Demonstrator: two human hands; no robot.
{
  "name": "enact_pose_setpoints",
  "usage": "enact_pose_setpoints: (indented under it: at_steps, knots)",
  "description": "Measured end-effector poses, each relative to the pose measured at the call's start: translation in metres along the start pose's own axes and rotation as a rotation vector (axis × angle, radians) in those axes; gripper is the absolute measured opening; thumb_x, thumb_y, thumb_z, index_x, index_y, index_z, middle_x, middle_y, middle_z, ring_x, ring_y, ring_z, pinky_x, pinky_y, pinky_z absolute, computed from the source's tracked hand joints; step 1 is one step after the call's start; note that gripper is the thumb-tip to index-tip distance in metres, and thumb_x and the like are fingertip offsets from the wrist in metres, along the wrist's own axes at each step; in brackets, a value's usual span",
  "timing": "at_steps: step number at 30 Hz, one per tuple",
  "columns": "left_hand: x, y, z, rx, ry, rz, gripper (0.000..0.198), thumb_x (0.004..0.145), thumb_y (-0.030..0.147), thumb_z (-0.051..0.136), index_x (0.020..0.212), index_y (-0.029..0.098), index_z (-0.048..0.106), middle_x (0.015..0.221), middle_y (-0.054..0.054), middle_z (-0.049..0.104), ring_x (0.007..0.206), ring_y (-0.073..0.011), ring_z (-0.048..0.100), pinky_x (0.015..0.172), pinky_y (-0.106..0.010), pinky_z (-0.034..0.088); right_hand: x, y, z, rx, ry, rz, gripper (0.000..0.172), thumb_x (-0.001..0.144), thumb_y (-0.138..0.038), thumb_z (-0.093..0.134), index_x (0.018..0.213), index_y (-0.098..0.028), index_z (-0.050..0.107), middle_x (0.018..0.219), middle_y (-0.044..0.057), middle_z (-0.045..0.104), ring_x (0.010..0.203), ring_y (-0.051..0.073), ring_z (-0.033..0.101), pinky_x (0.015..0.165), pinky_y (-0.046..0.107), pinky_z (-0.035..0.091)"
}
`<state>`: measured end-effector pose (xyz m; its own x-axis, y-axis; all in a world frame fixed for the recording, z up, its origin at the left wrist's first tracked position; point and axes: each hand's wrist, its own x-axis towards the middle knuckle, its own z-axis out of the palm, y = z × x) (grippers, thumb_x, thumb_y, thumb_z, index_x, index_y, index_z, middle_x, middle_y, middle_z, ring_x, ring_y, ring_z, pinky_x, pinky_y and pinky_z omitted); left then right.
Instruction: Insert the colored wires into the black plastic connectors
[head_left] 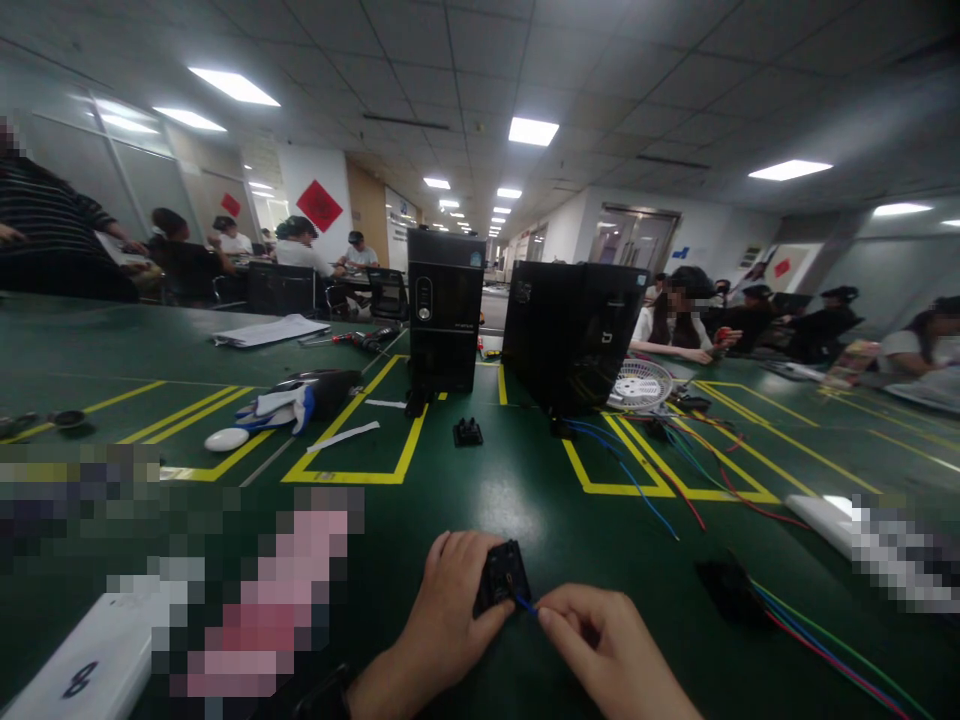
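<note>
My left hand (455, 590) is wrapped round a small black plastic socket housing (510, 568), its open inner side facing up with a small brassy part showing. Between thumb and forefinger, my right hand (592, 635) pinches a short blue wire (528, 605). The wire's far end reaches the housing's lower edge, beside my left thumb. Whether it sits inside a terminal cannot be made out. Farther up the green table lies another small black plastic part (468, 432) with upright prongs.
Two black computer towers (446, 310) stand at the back. Loose blue wires (622, 455) and red ones trail on the right, near a black piece (739, 590) with coloured wires. A white-and-blue glove (281, 405) and computer mouse (226, 440) lie left. People sit around other tables.
</note>
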<state>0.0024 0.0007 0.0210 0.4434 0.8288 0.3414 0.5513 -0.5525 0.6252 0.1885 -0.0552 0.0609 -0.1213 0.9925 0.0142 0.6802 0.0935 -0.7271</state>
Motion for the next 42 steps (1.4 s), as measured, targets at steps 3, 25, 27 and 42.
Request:
enact_pose_setpoints:
  at_steps: [3,25,27,42]
  knots:
    - [0.0,-0.001,0.001,0.0,0.024,0.005,0.041,0.073,0.016,0.066,0.111,0.022,0.053,0.109,-0.006,0.06,0.105,-0.0275,0.051,0.1,-0.05,0.032,-0.001,0.0,0.008,0.002,0.009,-0.063,0.035,0.089,-0.036,0.046,0.076,-0.015,0.07,0.053,-0.003,0.047,0.051,0.012,0.044,0.049,0.022,0.033]
    - [-0.001,0.001,-0.001,0.059,0.017,-0.001,0.041,0.073,0.02,0.067,0.112,0.024,0.055,0.113,-0.006,0.059,0.114,-0.0302,0.047,0.106,-0.056,0.022,-0.004,-0.004,0.0,-0.246,0.047,-0.133,0.029,0.092,-0.031,0.044,0.076,-0.021,0.066,0.063,0.0,0.064,0.057,0.015,0.059,0.054,0.024,0.036]
    - [-0.001,0.003,-0.001,0.059,0.007,-0.004,0.04,0.073,0.018,0.066,0.111,0.024,0.055,0.112,-0.006,0.06,0.112,-0.0299,0.048,0.106,-0.056,0.023,-0.005,-0.005,0.005,-0.225,0.043,-0.169,0.03,0.093,-0.031,0.043,0.075,-0.02,0.065,0.062,0.0,0.063,0.056,0.015,0.058,0.054,0.023,0.037]
    - [-0.001,-0.001,-0.002,0.057,0.018,-0.019,0.042,0.072,0.02,0.068,0.112,0.025,0.055,0.112,-0.005,0.06,0.111,-0.0292,0.049,0.105,-0.055,0.025,-0.002,0.002,-0.012,-0.381,0.082,-0.213,0.025,0.093,-0.026,0.043,0.089,-0.026,0.067,0.081,0.002,0.072,0.074,0.02,0.069,0.065,0.027,0.047]
